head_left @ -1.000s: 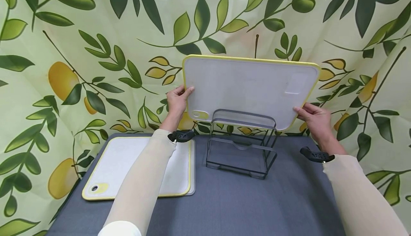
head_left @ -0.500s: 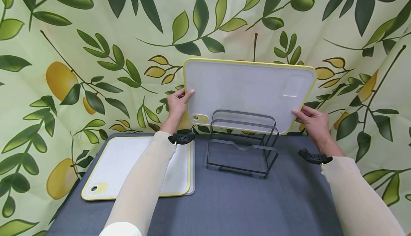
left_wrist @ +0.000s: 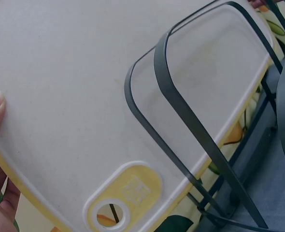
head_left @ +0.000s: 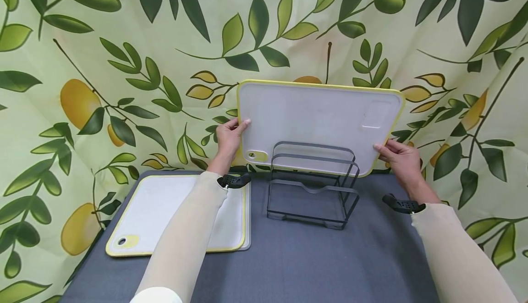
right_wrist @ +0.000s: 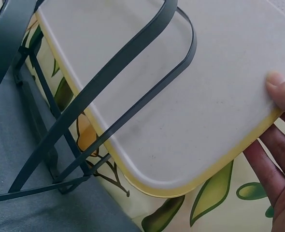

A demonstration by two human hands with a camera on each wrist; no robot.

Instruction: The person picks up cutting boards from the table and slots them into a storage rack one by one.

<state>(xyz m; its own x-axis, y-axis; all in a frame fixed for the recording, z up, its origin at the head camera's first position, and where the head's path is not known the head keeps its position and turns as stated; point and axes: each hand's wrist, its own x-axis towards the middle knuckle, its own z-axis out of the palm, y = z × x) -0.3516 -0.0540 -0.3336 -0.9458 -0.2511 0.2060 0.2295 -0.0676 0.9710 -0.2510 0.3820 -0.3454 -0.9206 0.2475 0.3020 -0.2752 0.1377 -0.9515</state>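
Observation:
A large white cutting board (head_left: 313,119) with a yellow rim is held upright, tilted slightly down to the right. My left hand (head_left: 228,139) grips its left edge, thumb on the near face and fingers behind. On the opposite edge my right hand (head_left: 401,160) pinches the board the same way. In front of the board's lower part stands a dark metal wire rack (head_left: 312,188); its rear hoops overlap the board. The left wrist view shows the board's yellow corner patch with a hanging hole (left_wrist: 111,214). In the right wrist view the board's rounded lower corner (right_wrist: 162,186) lies beyond the rack's bars.
On the left of the grey-covered table (head_left: 288,266) lies another white cutting board (head_left: 158,211) with a yellow rim, on top of a pale board (head_left: 247,216) whose edge sticks out. A leaf-and-fruit patterned curtain (head_left: 140,14) hangs behind the table.
Both hands have lowered the held cutting board a little behind the rack's hoops, and its right end has shifted slightly left. The rack and the boards on the left stay put.

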